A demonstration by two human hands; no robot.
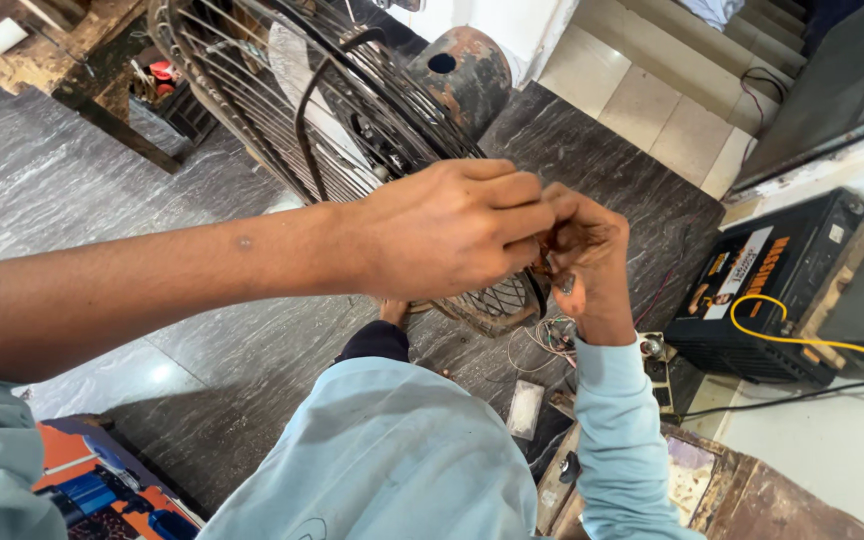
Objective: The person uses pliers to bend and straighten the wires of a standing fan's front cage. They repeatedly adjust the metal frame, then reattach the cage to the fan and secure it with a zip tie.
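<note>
My left hand [452, 235] & right hand [587, 265] meet fingertip to fingertip, both pinched shut on something small & brownish, prob. a bit of wire, too hidden to say for sure; held up close in front of me so I can see it. Right behind sits the rusty round wire-cage fan guard [352, 120], tilted on the dark grey stone floor [72, 190] w/ its rim near my hands, loose thin wires [550, 335] just below. Black box-shaped battery w/ yellow cable [762, 290] stands off to the right.
</note>
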